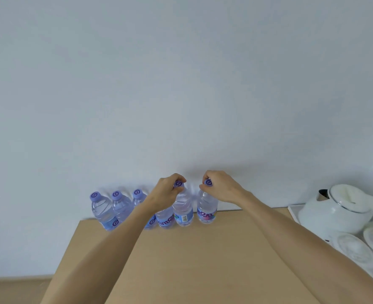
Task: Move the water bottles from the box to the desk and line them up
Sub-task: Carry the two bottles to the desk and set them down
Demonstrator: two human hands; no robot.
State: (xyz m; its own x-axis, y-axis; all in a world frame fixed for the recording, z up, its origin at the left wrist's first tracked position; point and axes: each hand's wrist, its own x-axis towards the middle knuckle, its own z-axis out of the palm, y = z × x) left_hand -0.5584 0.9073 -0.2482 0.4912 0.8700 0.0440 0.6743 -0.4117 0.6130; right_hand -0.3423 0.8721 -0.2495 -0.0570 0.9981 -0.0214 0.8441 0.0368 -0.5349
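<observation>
Bottles of clear plastic with purple screw caps and purple-lettered labels stand in a row along the far edge of the light wooden desk (203, 260), close against the pale blue-white wall (181, 84). The left hand (165, 194) pinches the purple cap of the second bottle from the right (183, 213), fingers curled over its top, while the right hand (220, 187) grips the cap of the rightmost bottle (207, 209) in the same way. Both held bottles are upright with their bases at the desk surface, just beside each other with a narrow gap between them; whether they are fully set down I cannot tell. To the left stand three free bottles (103, 211), and one more (164, 220) is partly hidden behind the left forearm. The box named in the task is not in view. At the right edge sit a white electric kettle (338, 211) and white saucers (354, 251) on a tray. By my judgement this is the placing step for a pair: the next move calls for nudging the two bottles into line with the others, evening the spacing, then opening the fingers straight upward so the caps are not dragged and the neighbours are not knocked.
</observation>
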